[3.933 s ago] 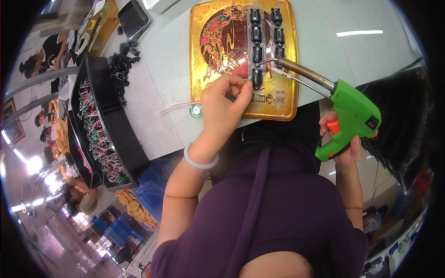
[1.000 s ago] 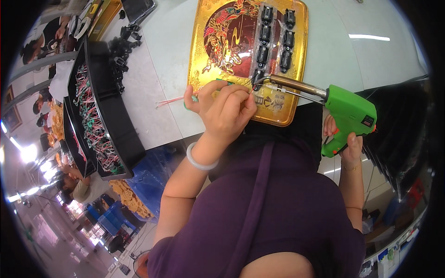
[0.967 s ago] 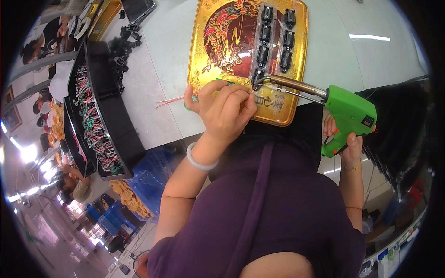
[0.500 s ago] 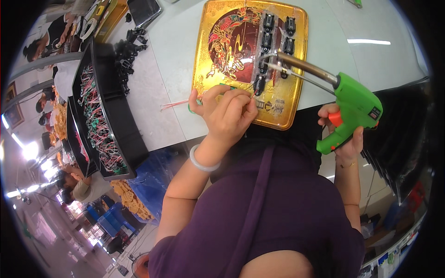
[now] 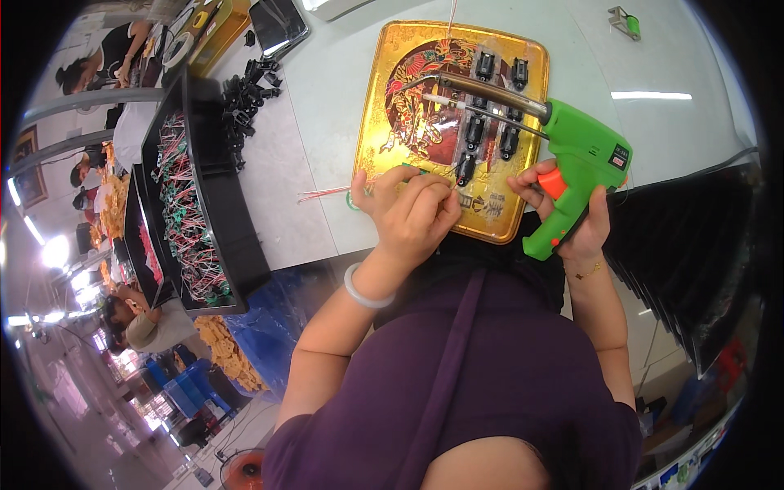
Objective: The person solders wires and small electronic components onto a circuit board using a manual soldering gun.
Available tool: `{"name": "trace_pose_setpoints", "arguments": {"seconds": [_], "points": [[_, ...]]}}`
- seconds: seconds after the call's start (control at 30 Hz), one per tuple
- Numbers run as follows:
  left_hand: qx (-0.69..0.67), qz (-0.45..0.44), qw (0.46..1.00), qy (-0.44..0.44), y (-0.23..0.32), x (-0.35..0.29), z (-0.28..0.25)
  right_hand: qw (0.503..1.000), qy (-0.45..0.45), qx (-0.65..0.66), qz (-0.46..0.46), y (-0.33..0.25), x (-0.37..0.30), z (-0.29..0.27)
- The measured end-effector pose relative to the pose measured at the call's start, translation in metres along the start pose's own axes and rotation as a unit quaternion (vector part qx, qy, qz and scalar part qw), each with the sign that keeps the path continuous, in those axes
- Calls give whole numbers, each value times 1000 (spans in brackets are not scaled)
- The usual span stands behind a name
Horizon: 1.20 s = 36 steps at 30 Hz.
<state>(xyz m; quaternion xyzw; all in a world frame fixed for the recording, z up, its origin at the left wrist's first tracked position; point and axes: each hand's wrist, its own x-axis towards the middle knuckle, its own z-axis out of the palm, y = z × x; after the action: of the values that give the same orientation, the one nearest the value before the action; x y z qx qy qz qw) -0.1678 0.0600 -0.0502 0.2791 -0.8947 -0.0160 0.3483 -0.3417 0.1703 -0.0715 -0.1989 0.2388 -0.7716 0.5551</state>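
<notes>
My right hand [image 5: 581, 214] grips a green soldering gun [image 5: 584, 155] by its handle, fingers by the orange trigger. Its long metal barrel reaches left over the black parts, and its bent tip [image 5: 404, 85] hovers over the round picture on the gold tray [image 5: 377, 106]. At the tray's near side, my left hand [image 5: 412, 214] is closed in a pinch on a thin wire at the nearest black plastic part [image 5: 465, 170]. Beneath that hand a green piece shows in part, and red and white wires [image 5: 322, 194] stick out to its left. Several like black parts [image 5: 519, 73] stand in two rows.
A black bin [image 5: 233, 261] full of wired green pieces [image 5: 184, 220] stands at left. Beside it lie loose black parts [image 5: 245, 98] and a dark tablet-like device [image 5: 279, 26]. A solder spool holder [image 5: 627, 23] sits at far right. Other people work at the far left.
The soldering gun has moved left, its tip passing from above the black parts to the round picture. My left hand keeps its pinch by the nearest part. The whole view has shifted slightly.
</notes>
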Motion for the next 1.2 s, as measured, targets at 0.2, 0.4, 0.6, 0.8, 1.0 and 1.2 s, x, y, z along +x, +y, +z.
{"name": "trace_pose_setpoints", "arguments": {"seconds": [0.2, 0.4, 0.6, 0.8, 1.0, 1.2], "points": [[-7, 1, 1000, -2, 1, -1, -1, 1000, -6, 14, -2, 0, 0, -1], [-55, 0, 998, -1, 0, 0, -4, 998, -36, 49, -14, 2, 3, -8], [-21, -137, 990, -21, -16, 14, -30, 997, -24, 71, -1, 8, 3, -13], [-310, -196, 924, -108, -24, 8, -33, 999, -9, 45, -7, 2, -3, -17], [-618, -297, 725, 57, -18, 6, -59, 999, -37, 38, -1, 1, -1, -5], [-617, -326, 692, 184, -75, 51, -175, 999, -39, 32, -2, -2, 0, -6]]}}
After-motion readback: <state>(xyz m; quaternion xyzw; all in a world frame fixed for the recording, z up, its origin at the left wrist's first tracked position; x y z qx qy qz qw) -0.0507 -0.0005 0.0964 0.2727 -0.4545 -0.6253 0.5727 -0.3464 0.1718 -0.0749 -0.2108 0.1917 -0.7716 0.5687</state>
